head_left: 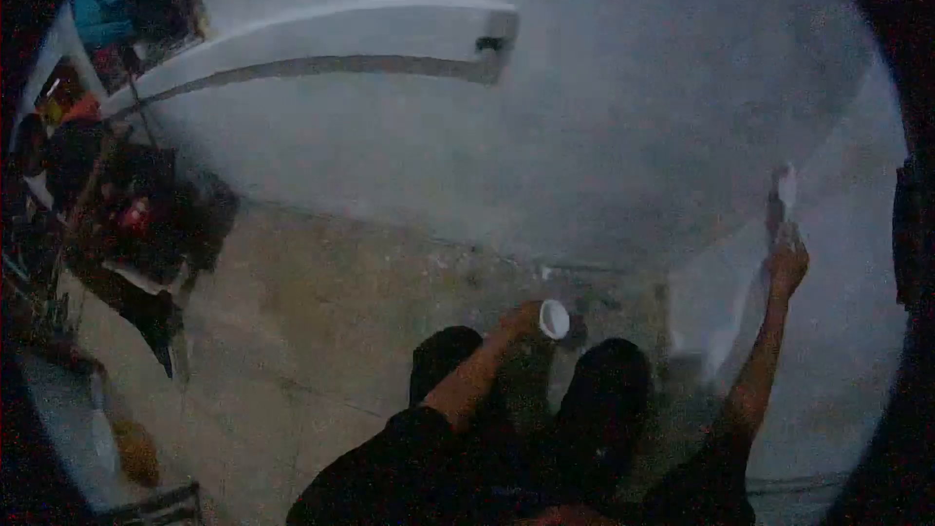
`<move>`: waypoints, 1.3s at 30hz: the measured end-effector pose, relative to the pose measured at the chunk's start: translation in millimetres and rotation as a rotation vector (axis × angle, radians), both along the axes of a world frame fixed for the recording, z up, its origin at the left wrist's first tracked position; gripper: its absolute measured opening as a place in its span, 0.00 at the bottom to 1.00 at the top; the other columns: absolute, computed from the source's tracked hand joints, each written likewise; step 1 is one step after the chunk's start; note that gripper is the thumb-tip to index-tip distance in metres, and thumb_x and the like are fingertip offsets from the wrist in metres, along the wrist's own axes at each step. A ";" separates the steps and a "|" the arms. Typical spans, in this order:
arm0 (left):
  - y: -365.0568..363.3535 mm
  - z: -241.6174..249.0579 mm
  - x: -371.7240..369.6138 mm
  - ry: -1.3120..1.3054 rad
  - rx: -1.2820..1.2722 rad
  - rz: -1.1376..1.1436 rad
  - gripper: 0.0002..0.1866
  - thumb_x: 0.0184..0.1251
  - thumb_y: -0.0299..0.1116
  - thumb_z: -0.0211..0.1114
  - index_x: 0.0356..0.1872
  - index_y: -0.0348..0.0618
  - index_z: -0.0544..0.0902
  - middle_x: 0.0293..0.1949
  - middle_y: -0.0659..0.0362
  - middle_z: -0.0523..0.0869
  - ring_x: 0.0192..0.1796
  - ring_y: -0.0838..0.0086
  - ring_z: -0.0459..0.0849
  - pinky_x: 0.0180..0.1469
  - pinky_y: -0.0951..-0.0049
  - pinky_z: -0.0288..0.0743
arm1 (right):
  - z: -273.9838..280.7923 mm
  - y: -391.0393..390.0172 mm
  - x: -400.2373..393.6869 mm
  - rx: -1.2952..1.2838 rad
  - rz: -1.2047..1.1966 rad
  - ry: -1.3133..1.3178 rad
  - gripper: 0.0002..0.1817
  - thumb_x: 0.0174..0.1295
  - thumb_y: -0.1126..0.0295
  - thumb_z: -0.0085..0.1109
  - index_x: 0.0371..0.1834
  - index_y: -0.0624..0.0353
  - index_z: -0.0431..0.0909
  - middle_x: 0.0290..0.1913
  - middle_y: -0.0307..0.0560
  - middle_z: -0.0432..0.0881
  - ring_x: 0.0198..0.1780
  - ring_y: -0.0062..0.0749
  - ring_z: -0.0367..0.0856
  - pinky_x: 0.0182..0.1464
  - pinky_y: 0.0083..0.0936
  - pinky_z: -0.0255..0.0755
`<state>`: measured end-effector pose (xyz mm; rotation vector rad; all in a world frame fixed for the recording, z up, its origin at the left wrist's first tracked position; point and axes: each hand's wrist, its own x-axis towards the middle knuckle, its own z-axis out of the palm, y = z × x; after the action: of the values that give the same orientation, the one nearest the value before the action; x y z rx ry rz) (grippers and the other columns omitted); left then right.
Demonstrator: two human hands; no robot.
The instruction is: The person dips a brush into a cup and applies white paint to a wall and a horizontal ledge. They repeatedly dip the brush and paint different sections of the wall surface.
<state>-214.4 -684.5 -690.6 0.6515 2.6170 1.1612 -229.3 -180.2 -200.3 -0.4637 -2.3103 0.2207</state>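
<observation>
My left hand (524, 319) is wrapped round a small white cup (554, 319), whose open rim faces up, between my dark-clothed knees. Stretched out to the right, my right hand (789, 266) grips a brush-like tool (786, 197) with a pale upper end, at the pale wall (838, 234) on the right. The image is dim, so the tool's exact shape and what the cup contains cannot be made out.
A white shelf-like ledge (390, 29) juts from the wall at the upper left. Dark cluttered items (136, 205) stand at the left. Below is a stained tiled floor (312, 302). A yellowish object (136, 453) lies at the lower left.
</observation>
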 end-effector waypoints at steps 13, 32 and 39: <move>12.1 39.7 17.5 -0.107 -0.026 -0.098 0.36 0.59 0.44 0.75 0.68 0.41 0.74 0.59 0.48 0.84 0.59 0.56 0.84 0.61 0.54 0.78 | -42.1 -224.9 -59.2 -0.124 0.425 0.014 0.14 0.60 0.66 0.64 0.47 0.60 0.85 0.36 0.56 0.87 0.37 0.50 0.86 0.44 0.46 0.79; 18.4 116.6 23.8 -0.187 0.016 -0.087 0.41 0.57 0.54 0.77 0.68 0.42 0.76 0.64 0.46 0.81 0.63 0.52 0.81 0.66 0.50 0.74 | 33.9 -179.8 -55.0 0.053 0.450 -0.085 0.18 0.62 0.61 0.62 0.50 0.59 0.85 0.39 0.60 0.87 0.40 0.55 0.87 0.46 0.48 0.80; 19.4 121.7 18.4 -0.116 -0.054 -0.052 0.39 0.57 0.53 0.77 0.67 0.43 0.76 0.63 0.47 0.82 0.63 0.51 0.81 0.66 0.50 0.74 | -20.7 -148.0 -31.2 -0.044 0.400 0.091 0.26 0.63 0.55 0.65 0.56 0.64 0.83 0.38 0.60 0.87 0.39 0.53 0.87 0.48 0.43 0.80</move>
<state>-196.0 -665.1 -568.9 0.6184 2.5098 1.0762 -260.6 -328.2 -221.0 -0.0060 -2.2927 0.4769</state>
